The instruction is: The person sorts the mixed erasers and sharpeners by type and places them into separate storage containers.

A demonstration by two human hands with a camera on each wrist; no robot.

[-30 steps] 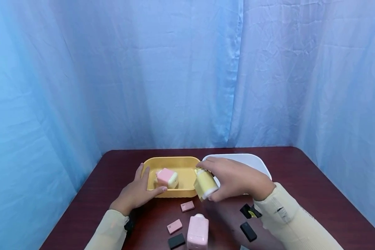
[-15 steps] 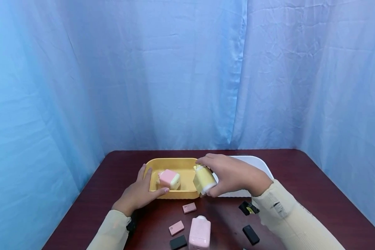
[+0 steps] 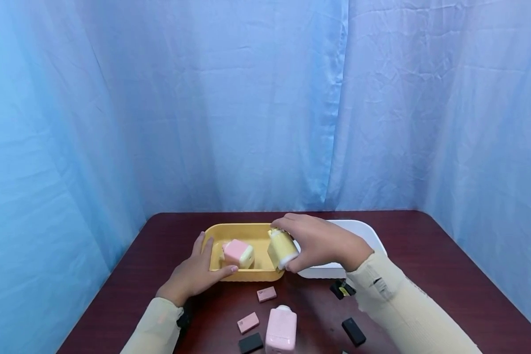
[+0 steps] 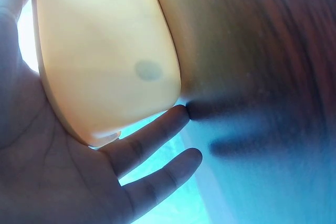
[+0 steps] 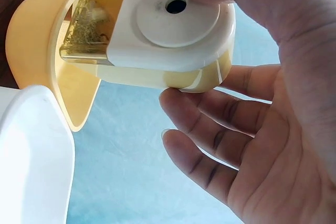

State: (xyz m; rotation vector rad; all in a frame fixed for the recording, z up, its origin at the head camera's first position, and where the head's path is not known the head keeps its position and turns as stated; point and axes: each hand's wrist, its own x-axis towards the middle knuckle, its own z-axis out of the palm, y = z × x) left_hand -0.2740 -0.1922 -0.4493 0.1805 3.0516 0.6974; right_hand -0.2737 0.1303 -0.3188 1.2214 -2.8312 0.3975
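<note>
Right hand (image 3: 320,241) pinching sharpener (image 3: 281,248) at yellow tray (image 3: 256,276); left hand (image 3: 194,274), fingers spread, touching tray; pink-cream block (image 3: 236,252) already lying inside; pink block (image 3: 281,327) seemingly waiting lower-center.

The boxy white-and-pale-yellow pencil sharpener (image 5: 157,59), upper middle of the right wrist view, looks like smooth, hard plastic with soft glints, its amber drawer (image 5: 94,19) glossy and see-through. The yellow-orange rounded rectangular tray (image 3: 252,276), centre of the head view, and the white rounded tray (image 3: 360,233) right of it appear to be smooth plastic with a soft sheen. The pink squarish block (image 3: 280,327) at lower centre looks glossy. The dark red-brown tabletop (image 3: 128,285) has a polished, wood-like finish; the pale blue curtain (image 3: 265,108) above is creased, satiny cloth.
</note>
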